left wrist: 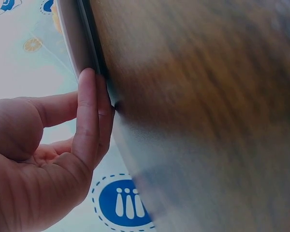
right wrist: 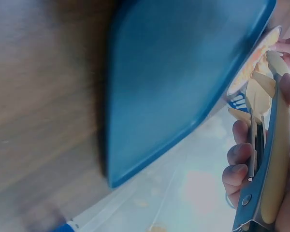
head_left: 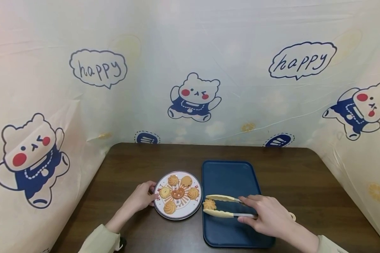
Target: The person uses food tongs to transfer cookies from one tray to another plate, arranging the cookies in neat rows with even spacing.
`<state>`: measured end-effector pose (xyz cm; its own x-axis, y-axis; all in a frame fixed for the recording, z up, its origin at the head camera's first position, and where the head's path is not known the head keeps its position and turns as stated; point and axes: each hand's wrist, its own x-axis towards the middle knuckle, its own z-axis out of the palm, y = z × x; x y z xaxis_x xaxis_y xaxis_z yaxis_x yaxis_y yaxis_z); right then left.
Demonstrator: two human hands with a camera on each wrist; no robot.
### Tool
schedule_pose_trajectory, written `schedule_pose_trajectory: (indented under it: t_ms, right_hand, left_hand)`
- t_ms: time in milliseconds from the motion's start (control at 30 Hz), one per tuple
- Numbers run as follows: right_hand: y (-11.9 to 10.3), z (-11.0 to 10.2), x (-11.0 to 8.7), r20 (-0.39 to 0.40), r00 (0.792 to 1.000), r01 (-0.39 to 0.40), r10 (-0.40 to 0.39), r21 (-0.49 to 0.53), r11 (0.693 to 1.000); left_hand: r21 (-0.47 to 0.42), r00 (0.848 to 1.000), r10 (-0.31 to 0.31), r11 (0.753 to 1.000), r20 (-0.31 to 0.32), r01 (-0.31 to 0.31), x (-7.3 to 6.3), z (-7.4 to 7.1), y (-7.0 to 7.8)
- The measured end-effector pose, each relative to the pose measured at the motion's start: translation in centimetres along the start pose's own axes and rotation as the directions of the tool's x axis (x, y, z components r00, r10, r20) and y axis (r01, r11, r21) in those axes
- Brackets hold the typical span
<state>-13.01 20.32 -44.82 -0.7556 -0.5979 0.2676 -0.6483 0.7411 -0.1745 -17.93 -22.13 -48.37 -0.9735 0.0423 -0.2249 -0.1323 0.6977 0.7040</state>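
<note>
In the head view a round white plate [head_left: 183, 214] with printed figures carries several golden cookies [head_left: 170, 207], one of them pretzel-shaped [head_left: 178, 193]. My left hand [head_left: 142, 196] holds its left rim. Up close in the left wrist view, the fingers [left wrist: 87, 116] lie against the plate's side [left wrist: 76, 41]. My right hand [head_left: 267, 214] grips cream-tipped tongs [head_left: 223, 213] with metal arms. Between the tong tips sits a ridged cookie [head_left: 209, 204], over the left edge of a dark blue tray [head_left: 229, 177]. The right wrist view shows fingers [right wrist: 239, 152] curled round the tongs' handle.
Plate and tray stand side by side on a dark wooden table [head_left: 139, 161]. A pale cloth [head_left: 240, 105] printed with bears and "happy" bubbles hangs behind the table and along both sides.
</note>
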Motion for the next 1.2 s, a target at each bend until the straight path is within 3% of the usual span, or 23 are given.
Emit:
schedule_pose_trajectory:
  t_ms: [600,1200]
  right_hand:
    - [-2.1,1.7,5.3,0.083,0.995,0.057,-0.062,0.055,0.997]
    - [-2.9,2.7,7.5,0.182,0.979,0.082,-0.091,0.055,0.995]
  left_hand:
    - [-0.017,1.000,0.012,1.000,0.000,-0.012,0.1,0.0,-0.2]
    - [-0.042,1.000,0.004,0.999,0.010,-0.004,0.0,-0.1,0.0]
